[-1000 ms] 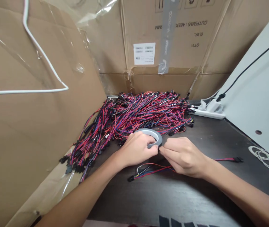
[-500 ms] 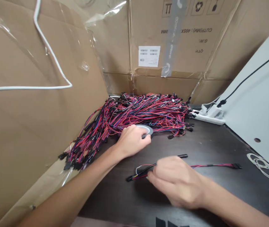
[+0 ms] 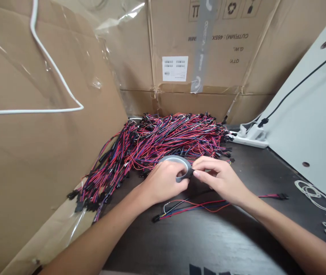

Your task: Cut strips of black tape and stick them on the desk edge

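Observation:
My left hand (image 3: 163,183) is closed round a grey roll of tape (image 3: 177,162) that stands on the dark table (image 3: 208,236). My right hand (image 3: 223,179) meets it from the right, thumb and fingers pinched on the tape's black free end at the roll's edge. Just in front of both hands lies a single wire harness (image 3: 197,206) of red, blue and black leads with black connectors. Behind the hands spreads a big pile of the same red and blue wire harnesses (image 3: 163,139).
Cardboard boxes wall the table at the left (image 3: 37,152) and back (image 3: 208,57). A white power strip (image 3: 250,137) sits at the back right beside a white panel (image 3: 314,114) with a black cable. White rubber bands (image 3: 314,191) lie at the right.
My right hand has come back up from the single harness to the tape roll and pinched its end. The left hand stayed on the roll.

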The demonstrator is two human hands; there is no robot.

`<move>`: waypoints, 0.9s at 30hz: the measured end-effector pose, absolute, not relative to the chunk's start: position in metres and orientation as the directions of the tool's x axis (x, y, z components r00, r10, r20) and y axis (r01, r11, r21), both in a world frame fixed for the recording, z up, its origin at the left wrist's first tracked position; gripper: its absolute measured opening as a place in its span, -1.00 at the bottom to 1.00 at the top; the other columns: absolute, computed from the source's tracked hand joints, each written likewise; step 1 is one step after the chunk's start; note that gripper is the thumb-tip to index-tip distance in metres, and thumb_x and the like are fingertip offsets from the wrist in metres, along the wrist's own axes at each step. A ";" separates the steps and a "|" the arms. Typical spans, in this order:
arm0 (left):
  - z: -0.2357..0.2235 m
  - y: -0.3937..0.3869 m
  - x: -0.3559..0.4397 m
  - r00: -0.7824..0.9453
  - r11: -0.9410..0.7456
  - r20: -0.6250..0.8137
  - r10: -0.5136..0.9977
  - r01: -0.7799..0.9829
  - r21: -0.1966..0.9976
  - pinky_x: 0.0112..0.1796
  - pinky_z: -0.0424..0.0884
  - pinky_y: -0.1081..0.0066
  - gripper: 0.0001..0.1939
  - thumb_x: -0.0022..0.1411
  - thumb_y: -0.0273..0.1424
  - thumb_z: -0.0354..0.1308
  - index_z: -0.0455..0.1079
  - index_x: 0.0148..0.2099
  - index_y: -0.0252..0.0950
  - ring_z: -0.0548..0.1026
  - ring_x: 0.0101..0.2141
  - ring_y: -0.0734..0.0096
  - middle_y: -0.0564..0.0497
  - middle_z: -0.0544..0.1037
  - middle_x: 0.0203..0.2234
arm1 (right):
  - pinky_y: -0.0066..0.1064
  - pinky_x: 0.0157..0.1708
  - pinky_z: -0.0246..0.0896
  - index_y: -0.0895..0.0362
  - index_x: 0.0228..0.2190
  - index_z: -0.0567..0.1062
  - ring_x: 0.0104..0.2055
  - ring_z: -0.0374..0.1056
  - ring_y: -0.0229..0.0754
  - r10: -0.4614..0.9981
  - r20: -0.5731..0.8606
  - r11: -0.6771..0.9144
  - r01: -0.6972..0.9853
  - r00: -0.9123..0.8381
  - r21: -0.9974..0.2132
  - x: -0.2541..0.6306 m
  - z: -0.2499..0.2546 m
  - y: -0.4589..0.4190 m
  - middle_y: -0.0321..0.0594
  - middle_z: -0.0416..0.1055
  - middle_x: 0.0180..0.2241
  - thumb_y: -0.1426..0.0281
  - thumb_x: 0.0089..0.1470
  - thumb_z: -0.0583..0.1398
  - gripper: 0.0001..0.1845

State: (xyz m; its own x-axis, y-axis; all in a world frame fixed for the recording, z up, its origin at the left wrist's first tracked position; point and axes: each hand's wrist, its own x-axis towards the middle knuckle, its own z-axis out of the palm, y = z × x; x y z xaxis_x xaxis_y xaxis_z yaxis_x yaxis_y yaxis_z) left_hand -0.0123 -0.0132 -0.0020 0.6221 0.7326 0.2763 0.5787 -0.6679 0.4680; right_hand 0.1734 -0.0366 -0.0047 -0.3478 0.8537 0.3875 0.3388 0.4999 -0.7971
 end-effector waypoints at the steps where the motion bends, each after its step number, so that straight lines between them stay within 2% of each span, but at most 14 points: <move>1: -0.001 -0.014 -0.012 0.610 -0.659 0.286 0.739 0.564 0.498 -0.42 0.20 0.46 -0.97 0.05 -0.52 0.14 0.40 -0.41 -0.34 0.31 -0.49 0.49 0.08 0.44 -0.53 | -0.45 -0.48 0.22 0.17 -0.48 0.51 -0.42 0.32 -0.25 0.880 0.331 0.436 0.307 -0.340 -0.846 0.173 -0.005 -0.036 -0.18 0.42 -0.38 0.35 0.10 0.16 -0.80; 5: 0.004 -0.014 -0.012 0.531 -0.591 0.329 0.781 0.459 0.664 -0.30 0.32 0.44 -0.86 0.09 -0.49 0.18 0.46 -0.24 -0.33 0.43 -0.35 0.44 0.03 0.54 -0.35 | -0.51 -0.67 0.08 0.19 -0.45 0.49 -0.57 0.19 -0.36 0.930 0.147 0.227 0.210 -0.338 -0.951 0.175 -0.006 -0.034 -0.21 0.35 -0.39 0.28 0.02 0.17 -0.78; 10: 0.003 -0.012 -0.012 0.464 -0.499 0.311 0.830 0.367 0.785 -0.39 0.32 0.49 -0.96 0.12 -0.51 0.17 0.45 -0.35 -0.34 0.43 -0.44 0.49 0.06 0.53 -0.46 | -0.54 -0.69 0.05 0.21 -0.34 0.50 -0.61 0.13 -0.37 0.931 0.028 0.113 0.214 -0.364 -0.970 0.172 -0.005 -0.038 -0.31 0.28 -0.52 0.25 -0.04 0.19 -0.71; 15: 0.001 -0.013 -0.010 0.461 -0.481 0.295 0.837 0.361 0.799 -0.43 0.30 0.52 -0.94 0.10 -0.55 0.16 0.43 -0.39 -0.35 0.40 -0.49 0.53 0.08 0.51 -0.51 | -0.55 -0.70 0.02 0.22 -0.34 0.51 -0.65 0.10 -0.38 0.940 -0.045 0.041 0.243 -0.337 -0.969 0.170 -0.008 -0.036 -0.36 0.25 -0.62 0.21 -0.08 0.20 -0.66; 19: 0.001 -0.012 -0.011 0.468 -0.525 0.321 0.823 0.413 0.744 -0.43 0.30 0.50 -0.95 0.12 -0.54 0.14 0.43 -0.35 -0.35 0.41 -0.48 0.51 0.07 0.52 -0.50 | -0.54 -0.70 -0.02 0.23 -0.41 0.51 -0.69 0.08 -0.38 0.967 -0.001 0.064 0.247 -0.254 -0.967 0.174 -0.005 -0.032 -0.36 0.26 -0.68 0.23 -0.07 0.19 -0.70; 22: -0.001 -0.011 -0.012 0.512 -0.594 0.348 0.785 0.464 0.657 -0.42 0.29 0.50 -0.92 0.10 -0.57 0.13 0.43 -0.36 -0.35 0.40 -0.48 0.51 0.07 0.50 -0.50 | -0.51 -0.68 0.05 0.21 -0.47 0.51 -0.68 0.13 -0.34 0.986 0.118 0.146 0.273 -0.116 -0.951 0.179 0.002 -0.042 -0.33 0.28 -0.68 0.26 -0.05 0.20 -0.76; 25: -0.004 -0.010 -0.013 0.574 -0.647 0.334 0.747 0.512 0.565 -0.40 0.28 0.48 -0.90 0.10 -0.58 0.10 0.44 -0.37 -0.34 0.39 -0.46 0.49 0.06 0.50 -0.49 | -0.47 -0.59 0.18 0.18 -0.47 0.56 -0.57 0.28 -0.27 0.949 0.316 0.289 0.377 0.011 -0.880 0.187 0.002 -0.070 -0.22 0.42 -0.55 0.31 0.02 0.19 -0.79; 27: -0.006 -0.009 -0.014 0.598 -0.662 0.319 0.736 0.534 0.527 -0.40 0.27 0.47 -0.89 0.11 -0.57 0.09 0.44 -0.37 -0.33 0.39 -0.46 0.48 0.06 0.50 -0.48 | -0.47 -0.48 0.27 0.14 -0.43 0.60 -0.44 0.39 -0.21 0.921 0.388 0.329 0.466 0.033 -0.821 0.195 -0.006 -0.094 -0.17 0.51 -0.43 0.34 0.06 0.19 -0.81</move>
